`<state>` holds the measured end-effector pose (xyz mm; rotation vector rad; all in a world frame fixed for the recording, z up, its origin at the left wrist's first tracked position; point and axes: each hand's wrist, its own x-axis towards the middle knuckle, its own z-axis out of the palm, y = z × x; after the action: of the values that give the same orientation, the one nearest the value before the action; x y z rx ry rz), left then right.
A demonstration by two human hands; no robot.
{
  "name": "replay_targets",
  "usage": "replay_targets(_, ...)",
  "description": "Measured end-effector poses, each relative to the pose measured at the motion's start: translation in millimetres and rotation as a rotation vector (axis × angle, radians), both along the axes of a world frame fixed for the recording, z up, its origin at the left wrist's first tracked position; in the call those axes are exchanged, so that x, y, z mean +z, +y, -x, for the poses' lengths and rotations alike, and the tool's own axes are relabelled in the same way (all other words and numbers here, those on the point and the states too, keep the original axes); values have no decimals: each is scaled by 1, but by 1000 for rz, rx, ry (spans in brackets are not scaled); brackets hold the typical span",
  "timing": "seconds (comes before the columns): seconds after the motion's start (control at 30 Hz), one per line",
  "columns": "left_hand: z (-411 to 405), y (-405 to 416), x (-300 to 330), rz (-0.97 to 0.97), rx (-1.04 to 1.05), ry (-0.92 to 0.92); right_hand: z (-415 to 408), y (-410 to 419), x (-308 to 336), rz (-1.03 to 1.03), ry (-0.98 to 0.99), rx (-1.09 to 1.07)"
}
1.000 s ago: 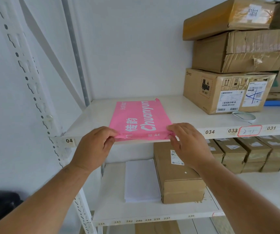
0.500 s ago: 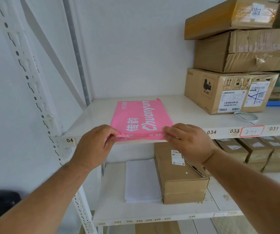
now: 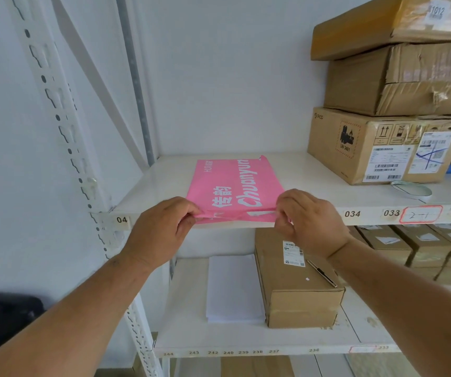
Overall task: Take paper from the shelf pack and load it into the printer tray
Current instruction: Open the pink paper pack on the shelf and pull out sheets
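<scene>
Both hands pinch the near end of the pink paper pack (image 3: 235, 186). The left hand (image 3: 159, 232) has its thumb and fingers closed on the wrapper at the near left corner, and the right hand (image 3: 311, 221) is closed in the same way on the near right corner. Between the two grips the wrapper is raised a little and wrinkled, so it seems that they hold only the loose flap of the wrapper and not the sheets inside. Whether the flap is already open I cannot tell.

From the grips the pack goes straight away from the person. Its long axis points toward the back wall, and its near short edge lies along the front lip of the upper shelf (image 3: 327, 191), just above the label strip. The far end shows a small torn tip. The pack lies flat and is centred between the two hands, so neither hand is clearly nearer to it; each one has its own corner.

This seems to be the relation that matters: the paper must come out toward the person, along the long axis, through the end that the hands hold. I judge that the flap needs to be opened first.

Further out, to the right of the right hand and well apart from the pack, stands a stack of cardboard boxes (image 3: 382, 142). Under the grips, on the lower shelf, a loose white paper stack (image 3: 232, 289) lies just beside a brown carton (image 3: 297, 292). No printer is in view.
</scene>
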<state>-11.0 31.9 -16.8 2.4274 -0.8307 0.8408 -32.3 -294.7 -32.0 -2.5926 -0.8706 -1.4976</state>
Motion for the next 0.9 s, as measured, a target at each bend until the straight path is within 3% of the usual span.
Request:
replay_targets(0.1, 1, -2, 1, -25, 8, -36, 4, 2, -2, -47, -14, 4)
replay_targets(0.27, 2, -2, 4, -156, 0, -125, 6, -2, -4, 87, -73, 11)
replay_targets(0.37, 0, -1, 5, -186, -6, -144, 6, -2, -2, 68, -68, 7)
replay_targets(0.63, -2, -8, 9, 55, 43, -20, 12, 6, 8, -197, 98, -66)
replay_targets(0.8, -7, -14, 12, 129, 54, 125, 18, 15, 16, -471, 337, -107)
replay_targets(0.9, -5, -21, 11, 222, 54, 196, 31, 27, 16, -568, 291, -171)
